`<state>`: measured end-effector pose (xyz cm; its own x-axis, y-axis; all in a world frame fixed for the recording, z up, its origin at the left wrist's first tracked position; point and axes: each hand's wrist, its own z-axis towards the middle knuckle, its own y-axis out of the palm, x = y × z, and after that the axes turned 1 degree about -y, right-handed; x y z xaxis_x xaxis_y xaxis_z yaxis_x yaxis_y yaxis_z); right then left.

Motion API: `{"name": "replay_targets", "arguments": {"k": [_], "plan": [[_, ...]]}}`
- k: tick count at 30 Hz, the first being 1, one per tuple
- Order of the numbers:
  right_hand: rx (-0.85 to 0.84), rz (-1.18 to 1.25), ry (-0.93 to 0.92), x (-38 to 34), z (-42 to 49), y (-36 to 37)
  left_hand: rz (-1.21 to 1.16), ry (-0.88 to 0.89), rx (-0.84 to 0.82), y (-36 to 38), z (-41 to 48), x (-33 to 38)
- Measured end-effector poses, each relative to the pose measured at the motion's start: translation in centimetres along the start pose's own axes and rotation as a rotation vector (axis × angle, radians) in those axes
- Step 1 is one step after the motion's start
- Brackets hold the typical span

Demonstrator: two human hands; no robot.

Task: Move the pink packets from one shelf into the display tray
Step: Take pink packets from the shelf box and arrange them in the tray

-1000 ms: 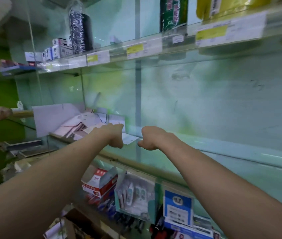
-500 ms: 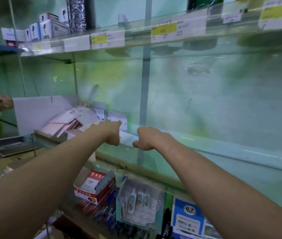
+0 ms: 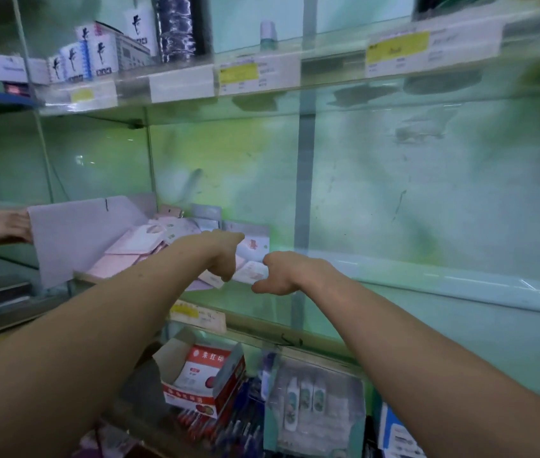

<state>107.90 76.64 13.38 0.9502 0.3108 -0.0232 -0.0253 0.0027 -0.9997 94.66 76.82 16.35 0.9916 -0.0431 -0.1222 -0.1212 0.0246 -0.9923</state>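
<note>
- Green-backed glass shelving fills the view. Bare glass is left along the middle shelf [image 3: 427,292] to the right of the hands, and generous headroom is left under the upper shelf [image 3: 328,90].
- A grey upright post [image 3: 305,193] stands just behind the right side of the working spot.
- At the shelf's left end the display tray [image 3: 73,233] is steadied by another person's hand [image 3: 1,226]. A pile of pink packets [image 3: 120,259] is already held in it.
- The left hand [image 3: 225,256] and right hand [image 3: 282,272] have been kept side by side over one spot through the last second, fingers curled. Whether anything is gripped cannot be told.
- Loose packets [image 3: 252,272] are now shown more plainly between and under the hands, near the shelf's front edge. Gathering is judged under way, and the short carry leftward over the tray's rim is not yet made.
</note>
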Motion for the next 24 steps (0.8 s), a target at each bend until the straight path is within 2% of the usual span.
{"name": "replay_targets", "arguments": {"k": [7, 12, 24], "plan": [[-0.078, 0.033, 0.113, -2.3, 1.4, 1.1, -0.010, 0.080, -0.065, 1.0, 0.6, -2.8], [-0.044, -0.044, 0.190, -2.3, 1.2, 0.6, -0.012, 0.109, -0.129, 1.7, 0.8, -3.6], [-0.096, -0.041, 0.275, -2.4, 0.1, 0.0, 0.002, 0.166, -0.108, 2.5, 3.0, -4.0]]}}
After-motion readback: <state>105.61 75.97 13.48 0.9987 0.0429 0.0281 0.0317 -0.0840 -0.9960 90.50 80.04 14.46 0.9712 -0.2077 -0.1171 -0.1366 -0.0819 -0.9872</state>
